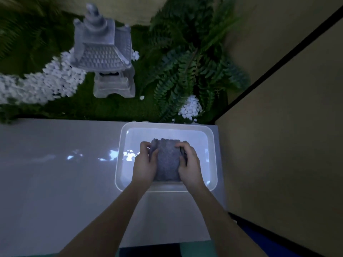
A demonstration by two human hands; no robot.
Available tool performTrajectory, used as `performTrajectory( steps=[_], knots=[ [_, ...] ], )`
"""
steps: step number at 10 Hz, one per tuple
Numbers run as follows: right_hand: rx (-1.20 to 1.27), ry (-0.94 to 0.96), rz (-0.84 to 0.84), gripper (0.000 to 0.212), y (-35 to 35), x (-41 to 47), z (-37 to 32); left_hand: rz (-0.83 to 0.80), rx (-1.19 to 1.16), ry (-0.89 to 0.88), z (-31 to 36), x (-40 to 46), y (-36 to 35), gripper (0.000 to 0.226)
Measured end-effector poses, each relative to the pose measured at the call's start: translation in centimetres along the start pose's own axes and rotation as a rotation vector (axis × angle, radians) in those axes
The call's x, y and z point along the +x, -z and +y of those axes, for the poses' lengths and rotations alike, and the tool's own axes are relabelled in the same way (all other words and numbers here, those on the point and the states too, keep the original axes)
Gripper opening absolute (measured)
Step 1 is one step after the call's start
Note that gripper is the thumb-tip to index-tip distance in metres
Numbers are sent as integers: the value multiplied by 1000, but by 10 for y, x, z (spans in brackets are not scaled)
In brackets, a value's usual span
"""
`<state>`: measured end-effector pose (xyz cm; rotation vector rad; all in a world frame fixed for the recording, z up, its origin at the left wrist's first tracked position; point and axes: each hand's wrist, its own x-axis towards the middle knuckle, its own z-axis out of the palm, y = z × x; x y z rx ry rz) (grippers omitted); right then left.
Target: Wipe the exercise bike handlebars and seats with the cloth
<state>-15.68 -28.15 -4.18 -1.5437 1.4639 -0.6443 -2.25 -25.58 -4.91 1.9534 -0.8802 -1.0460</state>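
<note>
While no exercise bike shows anywhere, prep is the step. White counter (55,164) carries a translucent plastic tub (211,145) at its far right corner. Grey cloth (167,160) sits bunched inside it, left hand (143,166) and right hand (189,164) curled round its sides. Squeeze evenly, likely wringing. Water level unreadable under glare; fingertips hidden behind cloth.

Nubbly cloth (168,160); glossy plastic tub (211,138)
</note>
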Motion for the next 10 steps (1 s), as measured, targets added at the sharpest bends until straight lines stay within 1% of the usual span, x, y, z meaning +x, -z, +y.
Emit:
performTrajectory(
  steps=[2,3,4,5,6,7,8,9,10],
  knots=[
    [-173,-18,-24,45,-14,23,62,-11,128,17,-43,35,-28,16],
    [-302,6,-84,42,-15,26,79,-5,240,-2,-53,37,-26,24],
    [-608,140,41,41,-14,19,86,27,554,-307,-61,31,-20,42],
    [-778,294,-68,50,-8,14,92,-198,878,-582,-76,29,-16,64],
    [-878,290,-348,63,1,15,98,-375,1050,-561,-86,31,-13,83],
    [-849,201,-414,69,10,17,84,-411,1094,-502,-73,31,-11,89],
    [-818,138,-372,68,21,18,51,-387,1112,-464,-45,22,-6,81],
    [-805,141,-331,65,36,20,10,-343,1181,-401,-6,12,12,75],
    [-852,183,-319,65,54,19,-30,-327,1210,-406,28,-4,29,78]
  ],
)
